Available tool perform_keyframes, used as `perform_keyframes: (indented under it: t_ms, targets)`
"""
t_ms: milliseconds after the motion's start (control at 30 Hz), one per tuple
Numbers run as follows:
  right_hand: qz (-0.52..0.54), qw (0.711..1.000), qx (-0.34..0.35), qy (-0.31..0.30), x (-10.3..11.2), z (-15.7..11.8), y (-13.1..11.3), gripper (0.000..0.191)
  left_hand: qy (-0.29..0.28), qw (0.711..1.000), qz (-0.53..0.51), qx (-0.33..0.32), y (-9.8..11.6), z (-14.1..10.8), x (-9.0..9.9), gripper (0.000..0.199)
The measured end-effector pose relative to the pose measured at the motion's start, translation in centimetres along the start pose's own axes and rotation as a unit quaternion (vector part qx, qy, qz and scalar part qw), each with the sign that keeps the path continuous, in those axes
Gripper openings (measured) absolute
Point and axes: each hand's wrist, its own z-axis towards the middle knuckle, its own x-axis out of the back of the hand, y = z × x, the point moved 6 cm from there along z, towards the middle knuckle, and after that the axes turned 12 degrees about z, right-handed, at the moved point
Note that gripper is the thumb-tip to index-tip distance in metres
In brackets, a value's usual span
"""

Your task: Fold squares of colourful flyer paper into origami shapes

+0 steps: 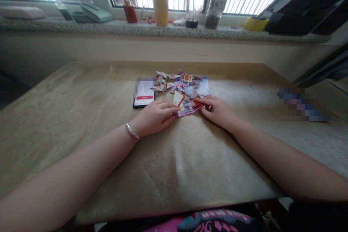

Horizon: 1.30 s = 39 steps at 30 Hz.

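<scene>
A colourful printed paper sheet (199, 83) lies on the table in front of me, with creases and a white-and-orange piece, perhaps a folded-over part, at its near left. My left hand (156, 116), with a silver bangle at the wrist, grips the sheet's near left corner. At the near right corner, my right hand (219, 111) pinches the edge between thumb and fingers. Two folded paper cranes touch or nearly touch the sheet's left side: a farther crane (168, 76) and a nearer crane (162, 86).
A phone (144, 102) with a lit screen lies left of the cranes. The table (174, 174) has a tan cover. Beyond it, a stone windowsill (108, 29) holds a red bottle (130, 12), a yellow cylinder (160, 0), clear containers and a dark bag (304, 7). A blurred-out item (303, 105) sits far right.
</scene>
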Motion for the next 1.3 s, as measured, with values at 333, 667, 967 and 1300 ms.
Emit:
perform_keyframes:
  t_ms: [333, 667, 967, 1300]
  targets:
    - [-0.183, 0.974, 0.12, -0.059, -0.5, -0.6, -1.8, 0.025, -0.045, 0.999, 0.003, 0.003, -0.1, -0.1, -0.8, 0.03]
    - [-0.001, 0.972, 0.186, -0.141, -1.3, -0.9, -3.5, 0.014, -0.04, 0.999, 0.004, -0.019, 0.3, -0.1, -0.7, 0.033]
    - [0.081, 0.982, 0.07, -0.156, -0.6, -0.6, -1.6, 0.015, -0.084, 0.995, -0.025, -0.036, 0.4, -0.5, -1.3, 0.035]
    - [0.093, 0.987, -0.043, -0.125, 0.2, -0.4, 0.4, 0.035, -0.092, 0.994, -0.023, -0.046, 0.6, -0.6, -1.1, 0.035]
